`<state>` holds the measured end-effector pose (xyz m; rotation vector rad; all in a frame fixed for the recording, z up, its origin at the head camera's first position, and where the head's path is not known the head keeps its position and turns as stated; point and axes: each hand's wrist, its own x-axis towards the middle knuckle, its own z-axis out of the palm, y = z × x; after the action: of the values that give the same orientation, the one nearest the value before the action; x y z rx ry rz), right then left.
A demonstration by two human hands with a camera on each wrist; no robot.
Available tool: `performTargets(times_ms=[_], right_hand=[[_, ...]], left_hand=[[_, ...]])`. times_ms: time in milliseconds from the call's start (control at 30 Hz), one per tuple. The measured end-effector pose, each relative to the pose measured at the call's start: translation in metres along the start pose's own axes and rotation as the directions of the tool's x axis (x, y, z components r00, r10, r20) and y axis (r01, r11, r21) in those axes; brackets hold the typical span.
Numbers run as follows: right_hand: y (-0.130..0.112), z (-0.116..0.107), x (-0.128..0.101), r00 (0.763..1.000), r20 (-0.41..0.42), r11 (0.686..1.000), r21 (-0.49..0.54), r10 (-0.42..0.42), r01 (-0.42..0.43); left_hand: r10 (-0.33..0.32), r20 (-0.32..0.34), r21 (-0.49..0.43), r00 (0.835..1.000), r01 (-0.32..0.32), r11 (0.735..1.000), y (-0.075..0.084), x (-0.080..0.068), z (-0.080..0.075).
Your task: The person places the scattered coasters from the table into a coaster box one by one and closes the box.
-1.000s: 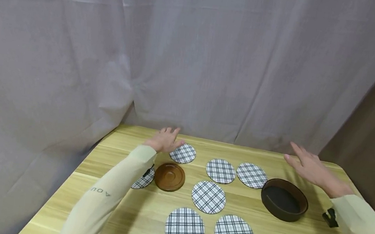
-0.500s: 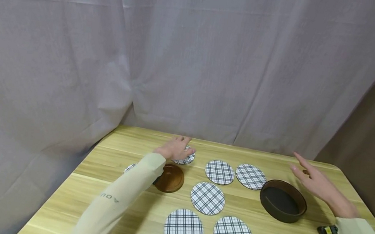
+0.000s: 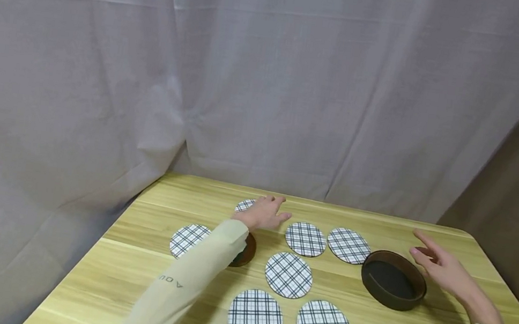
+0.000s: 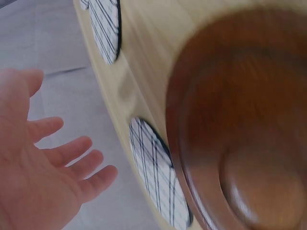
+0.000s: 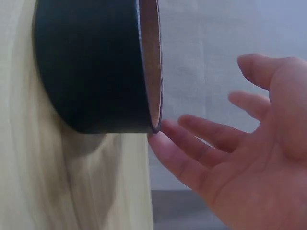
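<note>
Left hand [image 3: 265,214], grip released, fingers spread, hovered over plaid coaster [image 3: 245,204] at centre of frame. Right hand [image 3: 439,262], also released, flanked dark round box [image 3: 393,280] at right; desk [image 3: 139,271] carried remaining coasters.

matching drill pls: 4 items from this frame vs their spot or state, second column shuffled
Items:
1. left hand
2. right hand
3. dark round box
4. brown lid

Places or states:
A. mostly hidden under the left sleeve in the head view
B. open, over the far plaid coaster
C. lidless, at the table's right side
D. open, fingers beside the dark box's rim

Pairs: 1-B, 2-D, 3-C, 4-A
</note>
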<state>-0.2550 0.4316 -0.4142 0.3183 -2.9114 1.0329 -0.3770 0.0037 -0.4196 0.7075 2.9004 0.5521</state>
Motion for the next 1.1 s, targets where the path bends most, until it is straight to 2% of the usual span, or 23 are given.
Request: performTargets(times_ms=[267, 467, 533, 767, 1000, 1100], right_hand=[[0.012, 0.002, -0.021, 0.996, 0.053, 0.992, 0.101, 0.075, -0.08], [0.016, 0.005, -0.025, 0.989, 0.114, 0.965, 0.232, 0.094, -0.118], [0.018, 0.005, -0.025, 0.988, 0.132, 0.954, 0.277, 0.081, -0.116], [0.029, 0.004, -0.028, 0.981, 0.176, 0.931, 0.335, 0.086, -0.142], [0.038, 0.007, -0.027, 0.971, 0.232, 0.892, 0.423, 0.065, -0.16], [0.044, 0.007, -0.026, 0.964, 0.267, 0.86, 0.489, 0.012, -0.146]], left_hand=[[0.024, -0.042, -0.064, 0.999, -0.027, 0.998, 0.026, 0.007, 0.011], [0.037, -0.068, -0.087, 0.997, -0.043, 0.995, 0.042, 0.01, 0.019], [0.043, -0.077, -0.107, 0.996, -0.051, 0.993, 0.049, 0.011, 0.021], [0.065, -0.102, -0.172, 0.993, -0.082, 0.982, 0.072, 0.017, 0.03], [0.059, -0.095, -0.137, 0.994, -0.072, 0.988, 0.09, 0.025, 0.048], [0.034, -0.079, -0.132, 0.996, -0.044, 0.99, 0.098, 0.027, 0.054]])
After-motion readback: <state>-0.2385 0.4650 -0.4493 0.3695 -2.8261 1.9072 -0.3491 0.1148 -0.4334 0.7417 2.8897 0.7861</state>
